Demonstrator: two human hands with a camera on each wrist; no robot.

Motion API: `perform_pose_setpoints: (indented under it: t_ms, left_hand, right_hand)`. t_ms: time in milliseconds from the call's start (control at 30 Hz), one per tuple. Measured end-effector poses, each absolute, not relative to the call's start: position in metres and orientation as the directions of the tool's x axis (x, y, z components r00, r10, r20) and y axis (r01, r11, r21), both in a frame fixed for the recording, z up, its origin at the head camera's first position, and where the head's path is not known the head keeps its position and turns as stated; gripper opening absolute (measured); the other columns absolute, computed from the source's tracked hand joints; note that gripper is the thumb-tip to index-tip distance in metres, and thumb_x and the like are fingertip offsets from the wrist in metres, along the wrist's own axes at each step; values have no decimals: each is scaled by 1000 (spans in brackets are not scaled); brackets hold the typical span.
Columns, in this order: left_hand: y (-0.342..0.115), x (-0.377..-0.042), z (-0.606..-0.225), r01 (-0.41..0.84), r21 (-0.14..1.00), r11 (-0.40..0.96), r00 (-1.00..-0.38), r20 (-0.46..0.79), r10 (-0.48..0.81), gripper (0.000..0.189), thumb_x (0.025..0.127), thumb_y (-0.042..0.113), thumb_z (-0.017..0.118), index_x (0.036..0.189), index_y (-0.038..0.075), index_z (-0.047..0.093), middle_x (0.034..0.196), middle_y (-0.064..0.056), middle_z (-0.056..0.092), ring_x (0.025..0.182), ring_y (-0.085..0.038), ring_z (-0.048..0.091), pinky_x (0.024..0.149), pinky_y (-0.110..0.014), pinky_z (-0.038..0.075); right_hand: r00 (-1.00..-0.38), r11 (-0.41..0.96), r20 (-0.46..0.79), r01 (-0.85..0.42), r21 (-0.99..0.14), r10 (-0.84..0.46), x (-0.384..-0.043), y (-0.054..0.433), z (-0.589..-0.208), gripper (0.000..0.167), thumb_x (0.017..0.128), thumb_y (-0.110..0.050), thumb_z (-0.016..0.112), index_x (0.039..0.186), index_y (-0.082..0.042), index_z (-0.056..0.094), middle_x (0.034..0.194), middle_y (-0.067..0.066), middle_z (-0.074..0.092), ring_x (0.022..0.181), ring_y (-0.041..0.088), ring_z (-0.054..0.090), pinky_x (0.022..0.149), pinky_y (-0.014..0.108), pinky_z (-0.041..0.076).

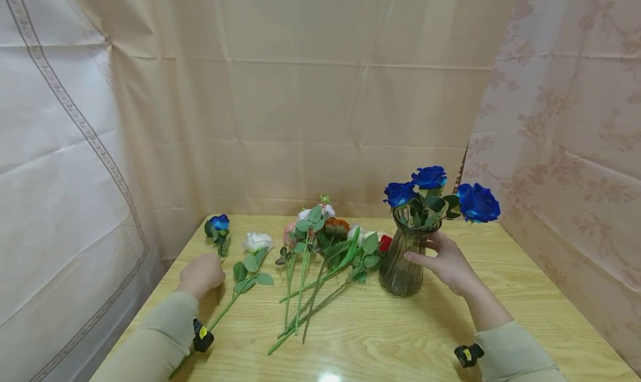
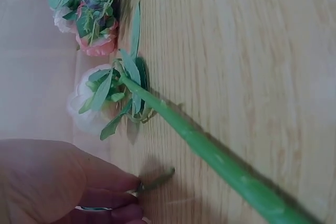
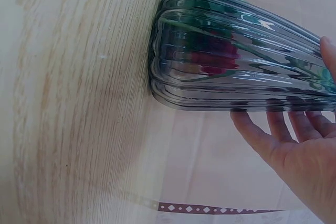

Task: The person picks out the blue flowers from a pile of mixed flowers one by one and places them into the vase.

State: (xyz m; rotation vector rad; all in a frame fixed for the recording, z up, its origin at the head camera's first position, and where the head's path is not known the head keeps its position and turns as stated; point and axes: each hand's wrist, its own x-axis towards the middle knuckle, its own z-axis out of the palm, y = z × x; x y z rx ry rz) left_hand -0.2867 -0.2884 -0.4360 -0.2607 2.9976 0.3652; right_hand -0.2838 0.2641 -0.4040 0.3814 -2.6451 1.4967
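At the left of the table, my left hand (image 1: 202, 275) pinches the stem of a small blue rose (image 1: 219, 222), whose head points to the far edge. The short cut end of that stem (image 2: 159, 181) pokes out past the fingers in the left wrist view. Just right of this hand lies a white rose (image 1: 257, 241) on a long green stem. My right hand (image 1: 450, 264) grips the ribbed, smoky glass vase (image 1: 402, 264), thumb on the near side and fingers around the other. The vase stands upright on the table, and blue roses (image 1: 478, 202) fan out above its rim.
A loose pile of mixed flowers, with an orange bloom (image 1: 337, 228) and a red one (image 1: 385, 243), lies mid-table, several stems (image 1: 300, 293) pointing toward me. The wooden table (image 1: 390, 343) meets a beige curtain (image 1: 300, 103) at the back and patterned cloth (image 1: 566, 148) on the right.
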Motion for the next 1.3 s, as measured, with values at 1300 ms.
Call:
perform_pose_setpoints:
  t_ms: [1300]
  left_hand:
    - [-305,-288,-440,-148,557,817,-989,-67,-134,38,94,12,55,57,6,58,51,-5,59,48,-18,56,53,-30,43]
  right_hand:
    - [-965,483,192,-256,-837,-178,-283,263,-404,89,91,-37,79,158,-6,31,157,23,37,139,50,37,101,69,40]
